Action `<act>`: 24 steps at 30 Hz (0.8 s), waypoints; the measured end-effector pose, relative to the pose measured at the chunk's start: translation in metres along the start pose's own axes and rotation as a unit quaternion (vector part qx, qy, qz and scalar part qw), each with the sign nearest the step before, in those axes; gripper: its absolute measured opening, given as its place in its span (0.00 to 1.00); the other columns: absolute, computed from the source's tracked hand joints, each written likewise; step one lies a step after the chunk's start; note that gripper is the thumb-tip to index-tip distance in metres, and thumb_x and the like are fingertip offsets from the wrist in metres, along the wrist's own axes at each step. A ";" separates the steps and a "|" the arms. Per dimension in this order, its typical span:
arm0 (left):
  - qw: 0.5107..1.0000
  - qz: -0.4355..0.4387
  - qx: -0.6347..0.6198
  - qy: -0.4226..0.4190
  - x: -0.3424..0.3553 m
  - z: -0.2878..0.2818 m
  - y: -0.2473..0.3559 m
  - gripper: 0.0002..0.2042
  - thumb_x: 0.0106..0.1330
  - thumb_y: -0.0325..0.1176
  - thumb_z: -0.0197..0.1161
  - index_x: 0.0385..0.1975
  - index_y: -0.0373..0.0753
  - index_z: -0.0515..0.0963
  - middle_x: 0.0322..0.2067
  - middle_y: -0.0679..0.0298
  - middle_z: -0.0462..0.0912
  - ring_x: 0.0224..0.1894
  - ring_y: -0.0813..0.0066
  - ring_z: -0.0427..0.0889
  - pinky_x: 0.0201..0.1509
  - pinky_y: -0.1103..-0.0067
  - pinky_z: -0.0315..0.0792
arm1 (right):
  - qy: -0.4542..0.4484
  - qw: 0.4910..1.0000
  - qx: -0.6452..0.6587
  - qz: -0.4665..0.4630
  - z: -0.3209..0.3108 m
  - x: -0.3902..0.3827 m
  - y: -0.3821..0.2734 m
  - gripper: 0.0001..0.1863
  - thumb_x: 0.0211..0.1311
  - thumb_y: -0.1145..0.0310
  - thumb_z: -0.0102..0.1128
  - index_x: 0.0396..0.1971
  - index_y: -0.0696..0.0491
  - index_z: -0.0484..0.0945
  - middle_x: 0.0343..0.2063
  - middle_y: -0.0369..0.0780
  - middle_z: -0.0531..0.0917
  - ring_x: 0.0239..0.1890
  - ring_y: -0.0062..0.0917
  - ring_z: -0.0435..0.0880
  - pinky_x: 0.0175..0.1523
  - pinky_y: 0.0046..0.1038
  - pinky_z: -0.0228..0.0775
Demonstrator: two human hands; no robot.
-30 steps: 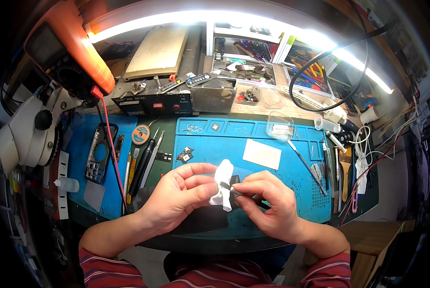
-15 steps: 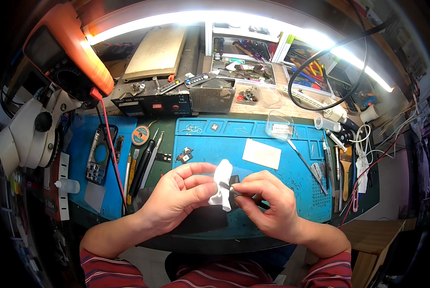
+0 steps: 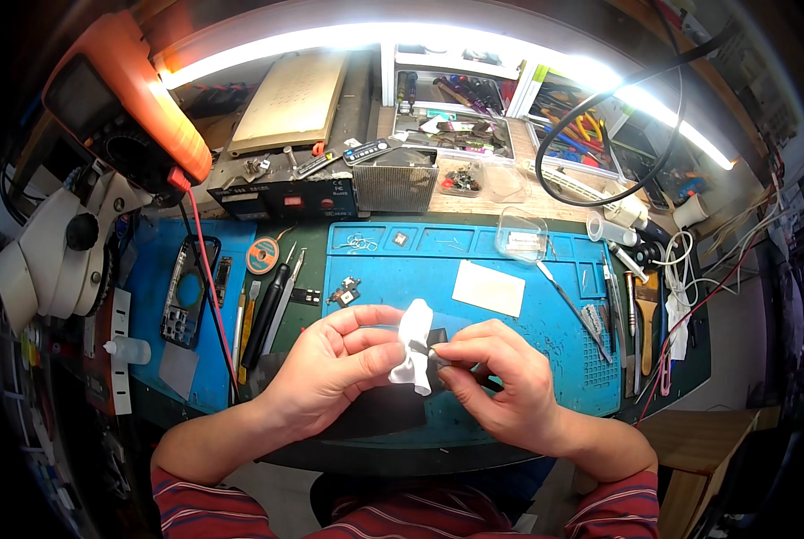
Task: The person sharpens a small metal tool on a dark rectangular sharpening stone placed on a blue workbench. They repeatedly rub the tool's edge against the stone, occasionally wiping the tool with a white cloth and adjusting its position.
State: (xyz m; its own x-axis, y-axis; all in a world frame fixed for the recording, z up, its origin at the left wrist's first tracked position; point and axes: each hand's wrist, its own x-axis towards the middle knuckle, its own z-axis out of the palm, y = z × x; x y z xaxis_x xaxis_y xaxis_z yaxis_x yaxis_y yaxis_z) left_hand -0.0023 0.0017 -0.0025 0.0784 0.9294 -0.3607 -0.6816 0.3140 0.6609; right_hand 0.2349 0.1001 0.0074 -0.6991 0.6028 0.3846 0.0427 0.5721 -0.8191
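Between my hands, over the blue silicone mat (image 3: 564,359), a crumpled white cloth or tissue (image 3: 414,328) is held by the fingers and thumb of my left hand (image 3: 339,364). My right hand (image 3: 501,386) pinches a small dark object (image 3: 436,340) against the cloth's right side; its exact shape is partly hidden by the fingers. Under both hands lies a dark sheet (image 3: 375,418). A small pale card (image 3: 488,287) lies just beyond them, and small black parts (image 3: 345,292) sit to their upper left.
At left are a microscope (image 3: 56,247), an orange multimeter (image 3: 123,108), a phone frame (image 3: 185,296), a solder-wick spool (image 3: 263,254), pens and tools (image 3: 281,296) and a dropper bottle (image 3: 128,350). Tweezers (image 3: 586,319), cables (image 3: 680,278) and a brush (image 3: 646,332) lie right; parts trays (image 3: 456,130) stand behind.
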 end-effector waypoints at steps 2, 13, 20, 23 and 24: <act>1.000 0.000 0.000 0.000 0.000 0.000 0.000 0.24 0.77 0.25 0.72 0.70 0.34 0.73 0.53 0.56 0.92 0.54 0.70 0.92 0.61 0.72 0.87 | 0.002 1.000 0.000 -0.001 0.000 0.000 0.000 0.16 0.66 0.83 0.74 0.52 0.58 0.86 0.43 0.44 0.87 0.39 0.32 0.89 0.41 0.30 0.85; 1.000 -0.001 0.003 -0.006 -0.001 0.000 0.001 0.25 0.77 0.26 0.72 0.70 0.32 0.72 0.54 0.56 0.91 0.55 0.71 0.91 0.62 0.72 0.86 | 0.005 1.000 -0.009 0.000 0.000 0.000 -0.002 0.16 0.65 0.83 0.74 0.52 0.57 0.86 0.43 0.44 0.87 0.39 0.32 0.90 0.40 0.30 0.85; 1.000 0.002 -0.002 0.003 -0.001 -0.001 0.001 0.24 0.77 0.25 0.72 0.69 0.32 0.73 0.54 0.56 0.90 0.55 0.71 0.91 0.62 0.72 0.86 | 0.012 1.000 -0.017 0.005 0.000 -0.001 -0.002 0.16 0.65 0.83 0.74 0.51 0.57 0.86 0.43 0.44 0.87 0.39 0.33 0.90 0.40 0.30 0.86; 1.000 0.003 0.000 0.004 -0.001 -0.001 0.002 0.24 0.77 0.26 0.72 0.69 0.32 0.73 0.54 0.56 0.90 0.55 0.71 0.91 0.62 0.72 0.86 | 0.020 1.000 -0.023 0.007 0.000 0.000 -0.003 0.16 0.65 0.84 0.74 0.51 0.58 0.86 0.42 0.44 0.87 0.39 0.32 0.90 0.39 0.30 0.85; 1.000 0.006 -0.002 0.006 -0.001 -0.001 0.003 0.24 0.77 0.25 0.72 0.69 0.32 0.73 0.55 0.56 0.90 0.55 0.71 0.91 0.62 0.72 0.86 | 0.023 0.999 -0.022 0.009 0.000 0.000 -0.002 0.16 0.65 0.84 0.74 0.51 0.58 0.86 0.42 0.44 0.87 0.39 0.32 0.90 0.39 0.30 0.85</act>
State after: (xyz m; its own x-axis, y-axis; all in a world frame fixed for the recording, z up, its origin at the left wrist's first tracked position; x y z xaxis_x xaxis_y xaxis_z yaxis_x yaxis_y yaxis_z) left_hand -0.0046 0.0016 -0.0009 0.0606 0.9307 -0.3608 -0.6858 0.3014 0.6624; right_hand 0.2348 0.0990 0.0094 -0.6642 0.6381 0.3895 0.0882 0.5842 -0.8068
